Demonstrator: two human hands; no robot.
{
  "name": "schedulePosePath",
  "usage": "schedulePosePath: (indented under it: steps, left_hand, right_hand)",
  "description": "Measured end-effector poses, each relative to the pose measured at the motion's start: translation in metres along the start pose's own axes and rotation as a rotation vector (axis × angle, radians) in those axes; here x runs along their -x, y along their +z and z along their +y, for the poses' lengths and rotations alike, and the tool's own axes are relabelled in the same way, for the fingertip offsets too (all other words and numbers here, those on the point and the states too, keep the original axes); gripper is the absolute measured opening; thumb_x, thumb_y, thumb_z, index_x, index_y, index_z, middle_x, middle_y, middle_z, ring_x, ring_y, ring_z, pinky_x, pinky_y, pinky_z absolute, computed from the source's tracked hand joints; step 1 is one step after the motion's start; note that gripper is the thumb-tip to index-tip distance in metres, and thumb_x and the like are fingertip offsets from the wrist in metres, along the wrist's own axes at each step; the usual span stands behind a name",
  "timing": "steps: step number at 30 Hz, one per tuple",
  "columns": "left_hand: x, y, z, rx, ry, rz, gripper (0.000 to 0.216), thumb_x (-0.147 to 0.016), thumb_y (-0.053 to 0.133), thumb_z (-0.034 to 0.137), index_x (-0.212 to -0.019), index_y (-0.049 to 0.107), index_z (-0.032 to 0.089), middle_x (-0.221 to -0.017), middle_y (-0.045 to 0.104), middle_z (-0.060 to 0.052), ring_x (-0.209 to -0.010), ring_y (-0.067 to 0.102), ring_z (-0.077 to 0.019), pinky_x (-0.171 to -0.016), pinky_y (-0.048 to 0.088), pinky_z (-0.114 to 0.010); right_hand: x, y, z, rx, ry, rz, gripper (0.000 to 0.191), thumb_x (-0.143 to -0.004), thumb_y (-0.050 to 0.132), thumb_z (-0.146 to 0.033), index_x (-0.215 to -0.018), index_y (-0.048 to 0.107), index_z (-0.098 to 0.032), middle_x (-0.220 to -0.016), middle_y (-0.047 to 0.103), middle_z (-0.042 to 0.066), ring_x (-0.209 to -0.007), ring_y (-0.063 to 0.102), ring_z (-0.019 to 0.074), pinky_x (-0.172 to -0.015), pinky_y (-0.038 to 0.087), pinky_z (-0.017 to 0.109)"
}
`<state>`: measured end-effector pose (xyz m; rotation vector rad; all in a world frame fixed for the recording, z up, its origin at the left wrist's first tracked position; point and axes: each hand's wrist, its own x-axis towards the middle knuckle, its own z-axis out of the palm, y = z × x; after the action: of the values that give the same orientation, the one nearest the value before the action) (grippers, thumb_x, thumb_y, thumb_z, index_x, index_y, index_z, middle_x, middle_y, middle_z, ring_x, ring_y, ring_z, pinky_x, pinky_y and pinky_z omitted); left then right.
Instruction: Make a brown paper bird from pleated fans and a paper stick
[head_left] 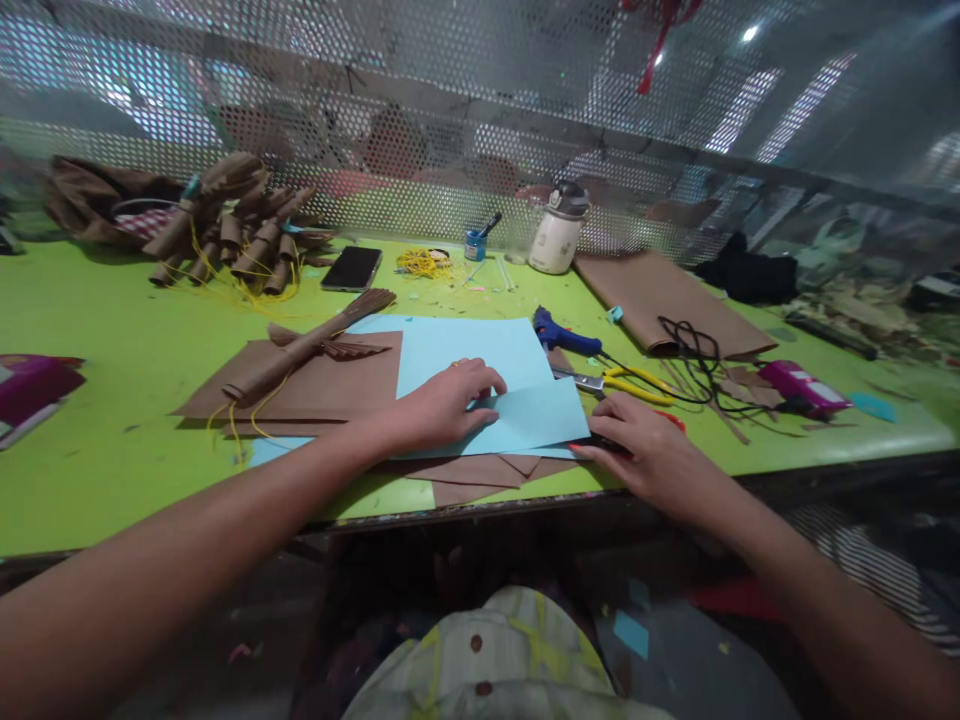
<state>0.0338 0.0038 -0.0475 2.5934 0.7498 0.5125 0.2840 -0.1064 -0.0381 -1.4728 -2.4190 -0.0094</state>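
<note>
My left hand [454,400] rests on light blue paper [472,350], its fingers bent and the thumb apart from them. Just beyond its fingertips lies a folded-over flap of the paper [536,415]. At the paper's right corner, my right hand [637,440] is closed, with something dark partly hidden under its fingers. A red piece [673,421] shows behind that hand; I cannot tell if it belongs to the dark thing. Close by lie yellow-handled scissors [637,385] and a blue glue gun [562,335]. Brown paper [337,390] and a tied brown paper roll [292,355] lie left of the blue sheets.
Further back are bundled brown paper rolls [255,245], a phone [352,268], yellow string [424,263], a small blue jar [475,245] and a white bottle [556,235]. Folded brown paper [667,295] and a black cord [697,350] are on the right. The table edge [360,522] runs before me.
</note>
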Motion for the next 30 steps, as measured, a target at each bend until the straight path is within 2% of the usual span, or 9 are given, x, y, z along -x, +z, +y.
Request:
schedulePosePath:
  steps: [3,6,10,16,19,23,30]
  left_hand:
    - [0.003,-0.003,0.003,-0.022,0.000,0.016,0.025,-0.082,0.051,0.028,-0.105,0.053,0.020,-0.094,0.052,-0.005,-0.087,0.051,-0.0192,-0.076,0.040,-0.031]
    - [0.005,-0.008,0.005,-0.052,-0.009,-0.016,0.019,-0.083,0.049,0.029,-0.097,0.055,0.018,-0.095,0.052,-0.005,-0.082,0.052,-0.0178,-0.073,0.041,-0.029]
    - [0.005,-0.019,0.004,-0.058,0.026,-0.110,0.019,-0.083,0.048,0.029,-0.085,0.061,0.017,-0.094,0.055,-0.006,-0.081,0.054,-0.0172,-0.073,0.043,-0.029]
    - [0.012,-0.043,0.002,-0.102,0.153,-0.293,0.022,-0.082,0.051,0.027,-0.095,0.067,0.019,-0.106,0.062,-0.008,-0.095,0.056,-0.0207,-0.085,0.041,-0.032]
    - [0.025,-0.049,-0.002,-0.134,0.170,-0.286,0.027,-0.084,0.050,0.029,-0.104,0.066,0.022,-0.113,0.062,-0.008,-0.103,0.052,-0.0230,-0.091,0.037,-0.035]
    - [0.039,-0.046,-0.013,-0.101,0.154,-0.245,0.033,-0.091,0.038,0.028,-0.115,0.060,0.023,-0.122,0.058,-0.008,-0.109,0.047,-0.0219,-0.095,0.034,-0.035]
    - [0.042,-0.037,-0.029,-0.033,0.170,-0.208,0.033,-0.091,0.040,0.027,-0.118,0.058,0.022,-0.127,0.053,-0.009,-0.113,0.044,-0.0213,-0.098,0.033,-0.036]
  right_hand:
    - [-0.003,0.002,0.000,-0.028,-0.009,0.008,0.016,-0.087,0.050,-0.031,-0.084,0.059,-0.018,-0.082,0.051,0.007,-0.075,0.050,0.0192,-0.067,0.044,0.033]
    - [-0.003,0.003,0.005,-0.055,-0.011,0.012,0.016,-0.087,0.051,-0.031,-0.093,0.061,-0.019,-0.085,0.053,0.008,-0.077,0.051,0.0196,-0.069,0.045,0.033]
    - [-0.002,0.001,0.009,-0.065,-0.017,-0.003,0.018,-0.087,0.051,-0.032,-0.094,0.062,-0.019,-0.086,0.054,0.008,-0.077,0.052,0.0196,-0.069,0.045,0.033]
    - [0.001,-0.004,0.005,-0.076,-0.006,-0.033,0.021,-0.087,0.051,-0.033,-0.099,0.062,-0.020,-0.086,0.056,0.008,-0.078,0.054,0.0200,-0.070,0.045,0.033]
    - [0.001,-0.003,0.002,-0.100,-0.004,-0.042,0.021,-0.087,0.051,-0.033,-0.098,0.063,-0.020,-0.087,0.056,0.008,-0.078,0.055,0.0197,-0.070,0.046,0.033]
    - [-0.004,-0.002,-0.001,-0.133,-0.025,-0.034,0.020,-0.087,0.052,-0.030,-0.096,0.064,-0.018,-0.087,0.057,0.009,-0.079,0.055,0.0192,-0.071,0.046,0.032]
    - [-0.006,-0.003,-0.003,-0.149,-0.004,-0.028,0.022,-0.085,0.055,-0.031,-0.098,0.066,-0.017,-0.086,0.059,0.009,-0.080,0.056,0.0196,-0.073,0.046,0.032]
